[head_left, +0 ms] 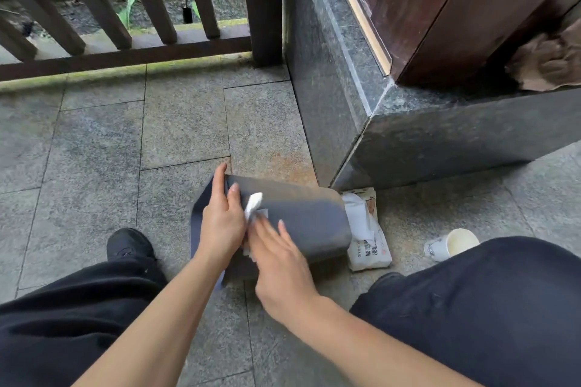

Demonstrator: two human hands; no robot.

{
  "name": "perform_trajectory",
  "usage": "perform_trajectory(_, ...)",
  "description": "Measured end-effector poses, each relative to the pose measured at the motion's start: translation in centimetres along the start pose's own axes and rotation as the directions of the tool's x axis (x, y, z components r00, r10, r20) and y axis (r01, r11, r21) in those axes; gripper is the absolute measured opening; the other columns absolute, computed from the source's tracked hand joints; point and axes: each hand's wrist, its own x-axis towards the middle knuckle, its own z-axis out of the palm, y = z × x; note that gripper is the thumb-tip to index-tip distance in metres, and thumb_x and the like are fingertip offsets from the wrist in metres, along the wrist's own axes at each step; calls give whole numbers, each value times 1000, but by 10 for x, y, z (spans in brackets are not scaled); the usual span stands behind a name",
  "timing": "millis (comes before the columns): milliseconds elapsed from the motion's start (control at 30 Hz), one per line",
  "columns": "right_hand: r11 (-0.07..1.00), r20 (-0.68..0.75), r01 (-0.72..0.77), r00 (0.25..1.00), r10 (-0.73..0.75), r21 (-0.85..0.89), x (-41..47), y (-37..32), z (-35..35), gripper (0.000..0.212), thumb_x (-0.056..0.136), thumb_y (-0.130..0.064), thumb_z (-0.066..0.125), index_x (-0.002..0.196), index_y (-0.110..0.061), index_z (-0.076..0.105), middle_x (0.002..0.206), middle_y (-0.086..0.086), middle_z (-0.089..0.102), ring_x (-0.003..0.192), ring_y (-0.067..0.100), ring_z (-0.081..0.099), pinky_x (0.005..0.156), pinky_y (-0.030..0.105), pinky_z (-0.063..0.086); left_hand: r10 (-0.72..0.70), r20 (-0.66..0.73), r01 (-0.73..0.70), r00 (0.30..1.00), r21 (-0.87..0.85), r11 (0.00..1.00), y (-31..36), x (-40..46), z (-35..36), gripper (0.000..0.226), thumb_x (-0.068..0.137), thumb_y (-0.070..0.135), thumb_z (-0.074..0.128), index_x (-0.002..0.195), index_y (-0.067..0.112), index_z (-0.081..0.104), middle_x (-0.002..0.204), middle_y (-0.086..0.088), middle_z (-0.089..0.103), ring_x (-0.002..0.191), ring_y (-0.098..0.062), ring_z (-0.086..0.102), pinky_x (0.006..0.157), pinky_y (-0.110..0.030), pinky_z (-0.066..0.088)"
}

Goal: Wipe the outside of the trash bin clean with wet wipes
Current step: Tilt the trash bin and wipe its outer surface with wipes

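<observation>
- 2 bare hands work on 1 dark grey trash bin point(301, 217), which lies on its side on the granite floor point(103, 141), its rounded closed end toward the right.
- Left hand point(221, 217) grips the bin's open rim: fingers curl over the far edge, thumb lies flat on the upper wall.
- Right hand point(279, 261) rests on the bin's upper side just beside the left hand, fingers spread and fairly straight, pressing a white wet wipe point(253, 203) against the surface. 1 crumpled end of the wipe sticks up past the fingertips; how much of it lies under the palm cannot be told. The fingers look motion-blurred.
- Wet wipes pack point(367, 236), white with printed text, lies flat on the floor, touching the bin's right end and partly tucked behind it.
- Paper cup point(452, 243) lies tipped on its side near the pack, mouth toward the camera, next to the right knee.
- Dark trousers on both legs frame the bottom of the view; 1 black shoe point(130, 243) sits left of the bin.
- Dark stone plinth point(408, 132) rises behind the pack, with a brown wooden door point(440, 9) above it.
- Brown railing point(125, 25) crosses the top left.
</observation>
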Motion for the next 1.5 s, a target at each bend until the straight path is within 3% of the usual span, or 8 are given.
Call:
perform_trajectory(233, 948, 19, -284, 957, 289, -145, 10, 79, -18, 87, 80, 7, 49, 157, -15, 15, 163, 1, 22, 151, 14, 17, 125, 41, 3, 22, -13, -22, 1000, 12, 1000, -10, 5, -6, 49, 106, 32, 40, 155, 34, 29, 138, 21, 36, 121, 15, 29, 94, 3, 17)
perform_trajectory(467, 597, 84, -800, 592, 802, -64, 4, 127, -22, 54, 94, -11, 45, 147, -16, 37, 130, 10, 58, 117, 34, 53, 94, 46, 49, 13, 16, -14, 1000, 6, 1000, -9, 6, -13, 50, 107, 32, 40, 155, 34, 29, 148, 21, 35, 129, 13, 27, 105, -9, 17)
perform_trajectory(700, 967, 37, -251, 968, 249, 41, 19, 6, -13, 85, 79, 7, 49, 156, -6, 15, 164, 10, 16, 152, 23, 12, 123, 32, -5, 47, -3, -47, 999, 44, 998, -3, 2, -1, 48, 106, 36, 38, 153, 39, 27, 125, 15, 45, 100, 29, 33, 92, -13, 26)
perform_trajectory(900, 991, 21, 110, 994, -109, -69, 10, -6, -10, 69, 78, -8, 33, 146, -1, 42, 153, 14, 41, 144, 23, 36, 122, 42, 13, 63, 25, -64, 998, 19, 998, -16, -2, -5, 49, 106, 34, 38, 153, 39, 25, 146, 21, 35, 121, 29, 29, 97, -3, 21)
perform_trajectory(1000, 986, 54, -127, 990, 133, -108, 2, 47, -10, 81, 81, 5, 46, 156, -10, 20, 163, 7, 19, 151, 19, 18, 121, 31, -4, -6, -41, 5, 999, -18, 1000, -19, -2, -6, 49, 105, 39, 40, 152, 39, 29, 147, 19, 37, 131, 11, 34, 103, -11, 23)
perform_trajectory(1200, 816, 0, -569, 820, 572, -102, -4, 108, -7, 75, 88, 2, 51, 154, -20, 24, 160, 1, 29, 141, 30, 37, 113, 38, 35, -27, -19, 28, 999, 45, 999, -12, -9, -6, 52, 106, 36, 38, 156, 38, 23, 153, 15, 36, 140, -5, 30, 107, -19, 17)
perform_trajectory(1300, 515, 2, -852, 517, 856, 92, 4, 137, -25, 38, 97, -11, 48, 135, -10, 52, 131, 15, 58, 115, 36, 56, 91, 42, 50, -32, -37, 35, 999, 77, 996, -15, -8, -12, 51, 106, 37, 38, 155, 38, 24, 154, 10, 38, 140, -12, 33, 102, -16, 20)
perform_trajectory(1500, 188, 64, -821, 263, 963, 540, 11, 135, -46, 31, 98, -3, 43, 123, 7, 59, 122, 26, 61, 113, 43, 57, 83, 37, 45, -150, -60, 142, 987, -128, 982, -33, -2, -32, 48, 106, 39, 38, 153, 35, 32, 146, 18, 37, 129, 6, 31, 100, -12, 19)
